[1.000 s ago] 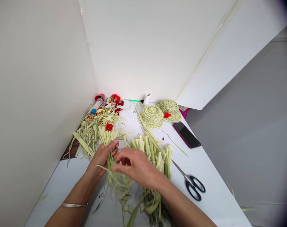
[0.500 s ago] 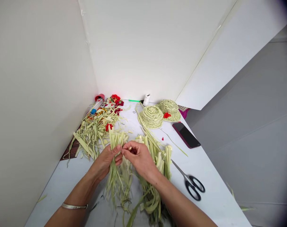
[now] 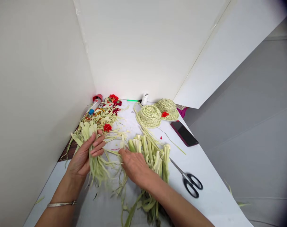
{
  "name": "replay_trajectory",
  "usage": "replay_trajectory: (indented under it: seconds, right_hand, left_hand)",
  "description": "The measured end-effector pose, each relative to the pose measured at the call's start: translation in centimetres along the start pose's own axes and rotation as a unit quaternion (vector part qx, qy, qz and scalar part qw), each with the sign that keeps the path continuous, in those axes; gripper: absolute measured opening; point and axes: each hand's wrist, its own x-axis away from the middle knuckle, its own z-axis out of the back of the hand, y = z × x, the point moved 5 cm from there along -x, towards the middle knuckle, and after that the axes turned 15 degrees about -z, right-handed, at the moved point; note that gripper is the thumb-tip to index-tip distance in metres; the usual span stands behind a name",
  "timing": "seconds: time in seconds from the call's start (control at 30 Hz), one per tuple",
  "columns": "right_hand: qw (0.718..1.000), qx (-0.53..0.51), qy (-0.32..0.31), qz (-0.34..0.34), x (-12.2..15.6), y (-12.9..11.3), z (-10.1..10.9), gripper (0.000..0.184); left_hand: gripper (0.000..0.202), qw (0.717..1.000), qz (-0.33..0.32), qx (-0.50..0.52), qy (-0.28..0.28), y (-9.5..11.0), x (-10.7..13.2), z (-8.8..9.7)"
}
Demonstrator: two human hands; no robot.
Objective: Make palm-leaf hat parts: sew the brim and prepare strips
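My left hand [image 3: 83,156] is closed round a bundle of pale green husk strips [image 3: 97,171], whose frayed ends hang below the fingers. To its right, my right hand [image 3: 135,165] points down with its fingers pinched on a thin husk strip [image 3: 122,143]; the fingertips are partly hidden. Beside and beyond the right hand lies a thick pile of longer husk strips [image 3: 155,154], with the right forearm across part of it. Black-handled scissors [image 3: 192,184] rest at the pile's right, their blade tips reaching its edge.
Two small woven hats [image 3: 149,116] stand at the back, one with a red flower [image 3: 165,114]. A phone [image 3: 184,134] lies on the right of the white table [image 3: 212,195]. Loose husk scraps [image 3: 83,130], red flowers [image 3: 114,98] and a white thread spool [image 3: 144,99] are farther back.
My hands have moved apart. The left has shifted left and slightly up with its bundle, while the right has dropped a little and turned palm down beside the pile.
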Motion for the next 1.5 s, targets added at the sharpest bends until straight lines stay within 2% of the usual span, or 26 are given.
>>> replay_trajectory:
  seconds: [0.1,0.17,0.23,0.3,0.4,0.53,0.63,0.83,1.03,1.23,1.33,1.4,1.5]
  right_hand:
    - [0.997,-0.076,0.011,-0.008,-0.2,0.6,0.5,0.025]
    - [0.983,-0.182,0.022,-0.026,-0.4,1.3,1.3,0.014]
    - [0.949,-0.310,0.037,-0.044,-0.6,2.1,2.3,0.005]
    - [0.909,-0.409,0.062,-0.054,-0.8,2.9,3.3,0.007]
    - [0.871,-0.478,0.099,-0.057,-0.8,3.6,4.3,0.010]
    - [0.827,-0.558,0.033,-0.056,-1.0,3.6,3.8,0.014]
    - [0.814,-0.579,-0.003,-0.055,-1.1,3.2,3.4,0.017]
    - [0.823,-0.564,-0.004,-0.065,-0.9,2.8,3.6,0.016]
    - [0.830,-0.555,-0.023,-0.047,-0.9,2.5,3.5,0.017]
    - [0.841,-0.540,-0.032,-0.034,-0.6,2.4,3.5,0.017]
    - [0.826,-0.559,-0.068,-0.004,-0.4,2.0,3.8,0.018]
    - [0.804,-0.587,-0.094,0.006,-0.1,1.8,4.4,0.019]
    - [0.757,-0.635,-0.149,0.034,1.1,2.0,5.8,0.021]
  left_hand:
    - [0.019,0.999,-0.018,0.038,-0.024,0.9,0.5,-0.2]
    - [0.017,0.999,-0.020,0.008,-0.045,0.7,0.6,-0.2]
    - [0.012,0.995,0.000,-0.082,-0.052,-0.4,0.5,-0.1]
    - [0.016,0.977,0.025,-0.207,-0.034,-2.1,0.4,0.3]
    - [0.031,0.940,0.014,-0.341,-0.005,-4.0,0.3,0.6]
    - [0.031,0.904,0.010,-0.427,-0.028,-5.3,0.5,0.8]
    - [0.042,0.885,0.021,-0.462,-0.057,-5.3,0.7,0.9]
    - [0.045,0.876,0.027,-0.474,-0.080,-5.1,0.9,0.7]
    - [0.045,0.852,0.021,-0.512,-0.106,-5.1,0.9,1.0]
    - [0.044,0.842,0.025,-0.530,-0.098,-5.0,0.6,0.8]
    - [0.043,0.833,0.014,-0.546,-0.086,-4.9,0.6,0.8]
    - [0.042,0.837,-0.007,-0.545,-0.054,-4.7,0.4,1.2]
    - [0.039,0.884,-0.053,-0.463,0.031,-4.0,0.0,2.2]
